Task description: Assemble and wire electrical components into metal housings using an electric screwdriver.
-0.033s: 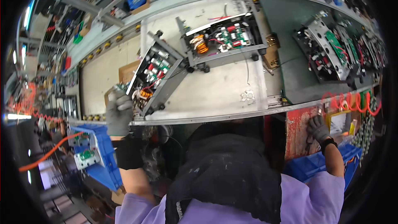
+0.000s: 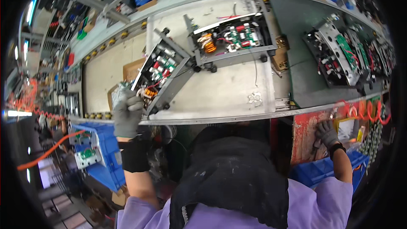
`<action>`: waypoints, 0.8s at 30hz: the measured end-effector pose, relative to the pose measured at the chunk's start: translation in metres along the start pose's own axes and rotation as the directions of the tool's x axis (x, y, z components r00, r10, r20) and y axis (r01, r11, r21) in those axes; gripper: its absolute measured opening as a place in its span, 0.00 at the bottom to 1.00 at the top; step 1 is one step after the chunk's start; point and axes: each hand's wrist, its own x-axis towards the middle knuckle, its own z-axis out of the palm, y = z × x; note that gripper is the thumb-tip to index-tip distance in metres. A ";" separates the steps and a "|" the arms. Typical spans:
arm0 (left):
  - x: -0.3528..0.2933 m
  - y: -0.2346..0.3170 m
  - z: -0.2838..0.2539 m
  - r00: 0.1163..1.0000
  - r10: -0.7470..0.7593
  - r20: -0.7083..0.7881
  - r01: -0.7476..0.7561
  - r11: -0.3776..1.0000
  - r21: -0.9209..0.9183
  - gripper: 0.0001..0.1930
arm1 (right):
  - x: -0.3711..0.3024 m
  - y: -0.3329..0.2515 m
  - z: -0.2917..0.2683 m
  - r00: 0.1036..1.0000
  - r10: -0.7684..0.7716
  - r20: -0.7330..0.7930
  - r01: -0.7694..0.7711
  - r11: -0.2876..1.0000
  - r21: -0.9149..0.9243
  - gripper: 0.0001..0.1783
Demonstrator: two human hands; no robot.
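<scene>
My left hand (image 2: 129, 112), in a grey glove, is at the near left edge of the bench with its fingers curled in. Whatever they hold, if anything, is hidden. Right beside it sits a tilted open metal chassis (image 2: 169, 82) with circuit boards and a copper coil. A second open chassis (image 2: 231, 55) stands to its right, nearly touching it. Low on the right, my gloved right hand (image 2: 327, 133) is closed over a metallic air tool (image 2: 316, 144) against a red worn board (image 2: 303, 131). The glove covers most of that tool.
A red coiled hose (image 2: 365, 111) hangs beside the right hand. Several circuit assemblies (image 2: 339, 53) lie on the dark green mat (image 2: 292, 29). Blue bins stand below the bench at left (image 2: 108, 152) and right (image 2: 311, 170). A cardboard box (image 2: 132, 68) is behind the left chassis.
My left hand has moved slightly right, closer to the near end of the left chassis. My right hand stays in place on the red board. The whole view has shifted a little.
</scene>
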 end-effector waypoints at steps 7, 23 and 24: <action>-0.023 -0.071 -0.010 0.987 -0.037 -0.158 0.102 0.902 0.421 0.17 | -0.003 0.029 -0.047 0.928 0.326 0.179 -0.350 0.928 0.129 0.18; -0.047 0.000 -0.050 0.968 -0.127 -0.215 0.194 0.926 0.325 0.07 | 0.214 -0.264 -0.425 0.873 0.315 -0.371 0.273 0.313 0.909 0.38; -0.047 0.009 -0.057 0.954 -0.135 -0.267 0.224 0.915 0.336 0.07 | 0.223 -0.278 -0.433 0.877 0.310 -0.367 0.270 0.313 0.910 0.38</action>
